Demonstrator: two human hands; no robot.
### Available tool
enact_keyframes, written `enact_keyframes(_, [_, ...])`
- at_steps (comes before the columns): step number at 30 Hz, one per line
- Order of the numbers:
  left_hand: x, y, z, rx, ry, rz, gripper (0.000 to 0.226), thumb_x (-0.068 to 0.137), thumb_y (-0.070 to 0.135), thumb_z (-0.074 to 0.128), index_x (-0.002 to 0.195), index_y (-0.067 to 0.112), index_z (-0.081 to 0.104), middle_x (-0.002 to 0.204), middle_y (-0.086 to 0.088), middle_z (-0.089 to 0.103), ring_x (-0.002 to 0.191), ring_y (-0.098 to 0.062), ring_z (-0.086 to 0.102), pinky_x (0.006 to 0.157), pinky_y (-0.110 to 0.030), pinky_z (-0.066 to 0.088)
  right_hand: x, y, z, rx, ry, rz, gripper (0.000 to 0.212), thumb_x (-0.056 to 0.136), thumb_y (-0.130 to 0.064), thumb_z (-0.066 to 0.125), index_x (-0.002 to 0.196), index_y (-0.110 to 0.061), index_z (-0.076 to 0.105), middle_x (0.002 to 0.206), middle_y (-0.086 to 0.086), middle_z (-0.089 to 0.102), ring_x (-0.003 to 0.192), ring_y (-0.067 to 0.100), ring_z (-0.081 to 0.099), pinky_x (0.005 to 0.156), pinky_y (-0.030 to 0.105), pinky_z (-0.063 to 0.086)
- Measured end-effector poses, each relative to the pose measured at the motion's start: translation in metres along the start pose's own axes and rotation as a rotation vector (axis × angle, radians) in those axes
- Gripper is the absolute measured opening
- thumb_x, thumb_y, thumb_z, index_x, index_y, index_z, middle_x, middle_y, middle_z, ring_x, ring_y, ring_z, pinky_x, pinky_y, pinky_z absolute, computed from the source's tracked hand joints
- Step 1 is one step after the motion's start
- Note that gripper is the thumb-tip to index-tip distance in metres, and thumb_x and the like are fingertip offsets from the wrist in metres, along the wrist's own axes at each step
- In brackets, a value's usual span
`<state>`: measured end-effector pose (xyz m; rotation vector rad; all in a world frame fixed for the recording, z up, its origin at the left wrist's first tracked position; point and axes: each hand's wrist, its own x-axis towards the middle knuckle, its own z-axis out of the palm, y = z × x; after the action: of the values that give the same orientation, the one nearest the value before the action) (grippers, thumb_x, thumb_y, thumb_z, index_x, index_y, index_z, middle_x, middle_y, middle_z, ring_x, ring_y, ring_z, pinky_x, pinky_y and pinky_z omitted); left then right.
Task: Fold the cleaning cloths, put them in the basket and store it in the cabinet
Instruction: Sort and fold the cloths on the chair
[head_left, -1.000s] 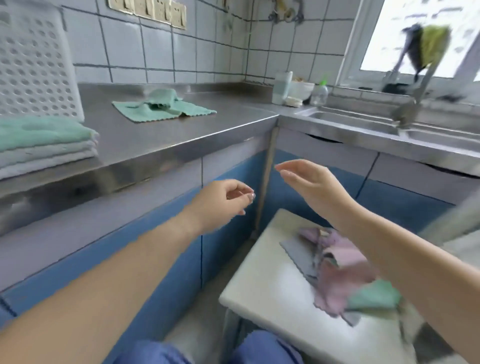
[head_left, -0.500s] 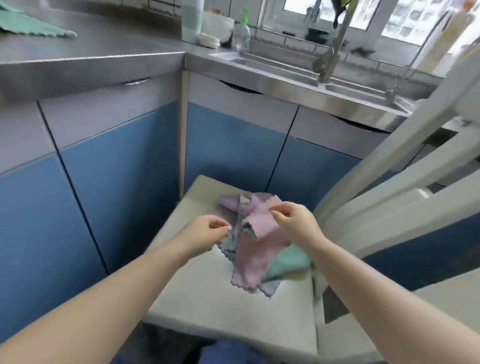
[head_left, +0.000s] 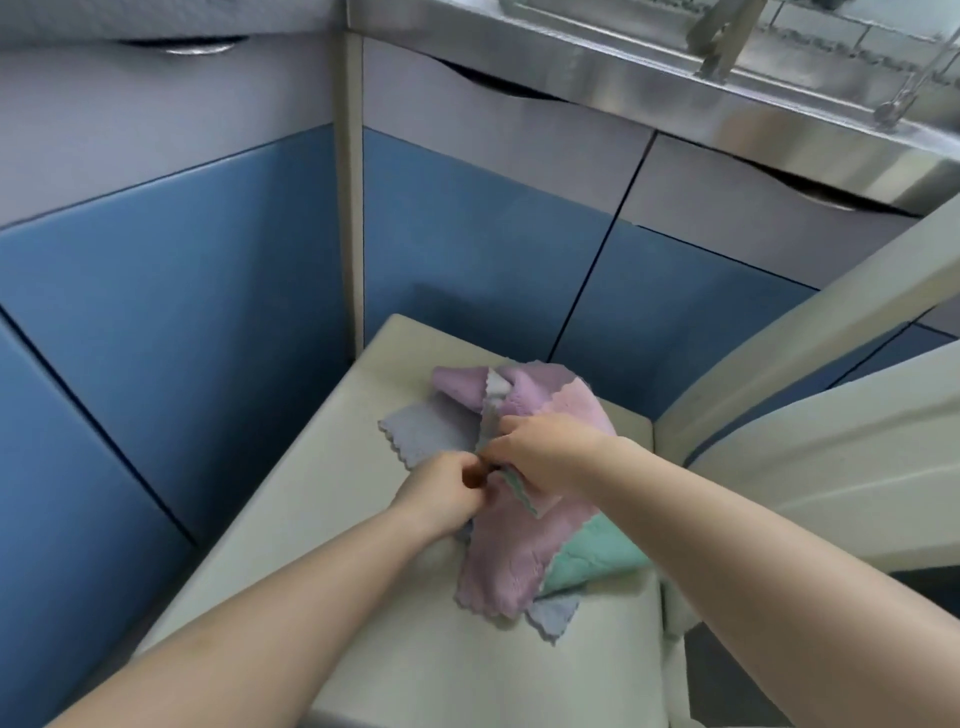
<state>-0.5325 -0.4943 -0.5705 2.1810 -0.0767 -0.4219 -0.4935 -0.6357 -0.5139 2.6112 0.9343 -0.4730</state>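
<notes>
Head view: we see our left hand (head_left: 445, 488) and right hand (head_left: 545, 453) meeting over the cloths (head_left: 511, 499), a crumpled heap on the chair (head_left: 291, 561) seat. Both grips pinch the same cloth edge, near the blue cabinet (head_left: 467, 239) doors.

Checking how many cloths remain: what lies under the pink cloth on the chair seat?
Under the pink cloth a green cloth and a grey-blue one stick out on the chair seat. Whether more lie beneath is hidden.
</notes>
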Motion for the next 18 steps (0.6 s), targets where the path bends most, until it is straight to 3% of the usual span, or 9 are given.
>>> enact_keyframes(4, [-0.004, -0.001, 0.005, -0.02, 0.044, 0.024, 0.021, 0.083, 0.027, 0.062, 0.073, 0.01, 0.069, 0.074, -0.011, 0.069, 0.073, -0.03, 0.06, 0.062, -0.031, 0.043, -0.007, -0.001, 0.004, -0.061, 0.045, 0.034, 0.024, 0.09, -0.038, 0.054, 0.113, -0.032, 0.061, 0.091, -0.004, 0.033, 0.077, 0.021, 0.042, 0.062, 0.031, 0.036])
enact_keyframes(7, [-0.012, 0.007, 0.0, 0.003, 0.08, 0.074, 0.018, 0.085, 0.023, 0.059, 0.07, 0.017, 0.068, 0.074, -0.002, 0.068, 0.077, -0.024, 0.062, 0.064, -0.029, 0.044, -0.024, 0.0, -0.006, -0.047, 0.15, 0.083, 0.021, 0.093, -0.031, 0.048, 0.109, -0.028, 0.063, 0.095, -0.002, 0.045, 0.076, 0.023, 0.049, 0.057, 0.031, 0.032])
enact_keyframes(9, [-0.02, 0.014, -0.006, 0.028, 0.096, 0.124, 0.014, 0.087, 0.02, 0.058, 0.078, 0.019, 0.069, 0.08, 0.004, 0.064, 0.084, -0.019, 0.061, 0.069, -0.027, 0.045, -0.042, 0.0, -0.019, -0.069, 0.267, 0.145, 0.017, 0.09, -0.028, 0.053, 0.104, -0.028, 0.064, 0.093, -0.004, 0.052, 0.069, 0.023, 0.046, 0.05, 0.027, 0.026])
enact_keyframes(11, [-0.028, 0.021, -0.014, 0.061, 0.154, 0.187, 0.013, 0.087, 0.019, 0.059, 0.089, 0.017, 0.072, 0.094, 0.002, 0.064, 0.097, -0.018, 0.059, 0.083, -0.029, 0.047, -0.06, 0.001, -0.033, -0.072, 0.429, 0.219, 0.011, 0.08, -0.027, 0.065, 0.09, -0.032, 0.062, 0.084, -0.006, 0.058, 0.06, 0.022, 0.049, 0.048, 0.024, 0.037])
enact_keyframes(14, [-0.044, 0.038, -0.029, 0.077, 0.262, 0.218, 0.015, 0.087, 0.021, 0.06, 0.094, 0.018, 0.072, 0.108, -0.002, 0.062, 0.109, -0.019, 0.053, 0.097, -0.032, 0.042, -0.088, 0.001, -0.051, 0.09, 0.484, 0.308, 0.004, 0.09, -0.029, 0.05, 0.094, -0.027, 0.05, 0.088, -0.003, 0.062, 0.075, 0.026, 0.059, 0.059, 0.028, 0.043])
enact_keyframes(18, [-0.065, 0.059, -0.051, 0.089, 0.322, 0.249, 0.015, 0.089, 0.021, 0.057, 0.098, 0.017, 0.069, 0.109, 0.001, 0.063, 0.107, -0.016, 0.054, 0.091, -0.024, 0.04, -0.119, 0.005, -0.07, 0.137, 0.611, 0.431, 0.012, 0.091, -0.033, 0.049, 0.093, -0.024, 0.056, 0.093, -0.006, 0.064, 0.085, 0.024, 0.059, 0.065, 0.029, 0.042])
